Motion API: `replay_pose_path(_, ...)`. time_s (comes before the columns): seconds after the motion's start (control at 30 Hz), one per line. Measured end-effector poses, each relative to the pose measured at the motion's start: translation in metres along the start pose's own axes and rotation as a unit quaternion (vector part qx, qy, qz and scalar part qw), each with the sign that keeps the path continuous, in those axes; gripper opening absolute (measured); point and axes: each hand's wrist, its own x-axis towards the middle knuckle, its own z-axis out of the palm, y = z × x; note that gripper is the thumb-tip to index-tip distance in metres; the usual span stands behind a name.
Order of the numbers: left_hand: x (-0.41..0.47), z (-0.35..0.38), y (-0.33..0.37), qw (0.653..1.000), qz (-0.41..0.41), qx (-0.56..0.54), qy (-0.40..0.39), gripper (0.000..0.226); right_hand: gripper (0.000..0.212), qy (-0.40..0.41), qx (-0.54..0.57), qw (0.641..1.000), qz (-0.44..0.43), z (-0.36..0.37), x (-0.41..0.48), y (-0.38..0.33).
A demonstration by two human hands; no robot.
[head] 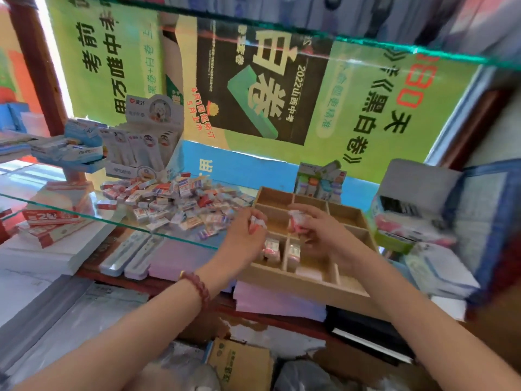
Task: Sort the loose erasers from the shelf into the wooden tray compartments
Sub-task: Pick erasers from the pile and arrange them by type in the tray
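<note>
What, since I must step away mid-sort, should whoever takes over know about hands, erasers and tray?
Left grip pinches an eraser at the wooden tray's left edge.
Right grip holds erasers over the tray's middle.
Done: two compartments hold stacked erasers.
Left: the big loose pile on the glass shelf.

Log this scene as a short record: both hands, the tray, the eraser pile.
left hand: pinches a red-and-white eraser at the tray's left edge
right hand: grips wrapped erasers above the middle compartments
wooden tray: stacked erasers in two near compartments; back row shows bare wood
loose pile: lies on the glass shelf, left of the tray
</note>
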Motion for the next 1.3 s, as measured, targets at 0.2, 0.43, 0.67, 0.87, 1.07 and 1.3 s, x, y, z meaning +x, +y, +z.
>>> replay_pose_path(0.2, 0.012, 0.051, 0.015, 0.996, -0.073, -0.002, 0.057, 0.038, 0.050, 0.033, -0.144, 0.988, -0.046, -0.021, -0.024, 0.042)
replay_pose_path(0.43, 0.007, 0.058, 0.008, 0.999, -0.022, 0.029, 0.028, 0.028, 0.051, 0.119, -0.360, 0.921, -0.093, -0.025, -0.029, 0.048)
replay_pose_path(0.67, 0.015, 0.039, 0.008, 0.974, 0.140, 0.175, -0.012, 0.024, 0.043, 0.097, -0.495, 0.863, -0.030, -0.016, -0.029, 0.051)
replay_pose_path(0.87, 0.012, 0.037, 0.000, 0.978, 0.112, 0.175, 0.016, 0.024, 0.047, 0.102, -0.488, 0.867, -0.024, -0.012, -0.022, 0.054)
replay_pose_path(1.07, 0.013, 0.033, -0.011, 0.986, 0.078, 0.146, -0.008, 0.022, 0.033, 0.127, -0.466, 0.874, -0.047, -0.009, -0.020, 0.061)
replay_pose_path(1.3, 0.012, 0.040, -0.007, 0.999, -0.001, 0.021, -0.036, 0.029, 0.043, 0.088, -0.455, 0.885, -0.034, -0.014, -0.033, 0.052)
